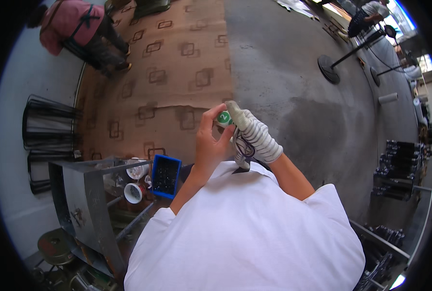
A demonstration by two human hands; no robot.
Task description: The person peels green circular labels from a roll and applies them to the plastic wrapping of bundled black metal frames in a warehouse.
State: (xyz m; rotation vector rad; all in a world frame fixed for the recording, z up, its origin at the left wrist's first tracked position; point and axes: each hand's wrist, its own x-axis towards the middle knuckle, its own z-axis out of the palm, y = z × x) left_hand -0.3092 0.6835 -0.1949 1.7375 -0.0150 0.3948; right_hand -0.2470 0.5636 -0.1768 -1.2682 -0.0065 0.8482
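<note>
In front of my chest, both hands meet at a small, pale, rounded thing with a green face [223,117]; its exact kind I cannot make out. My bare left hand [211,138] pinches it between thumb and fingers. A grey-and-white striped knit glove covers my right hand [254,133], whose fingertips close in on the piece from the other side. Below the gloved palm hang dark, cord-like loops [243,147] and a bit of pale striped cloth, partly hidden by the hand.
A blue bin [166,176] of small dark parts and a white tub [134,193] stand left, by a metal frame [92,203]. Dark metal parts [397,167] are stacked right. One person [78,29] stands far left, another sits far right beyond a round-based stand [329,69].
</note>
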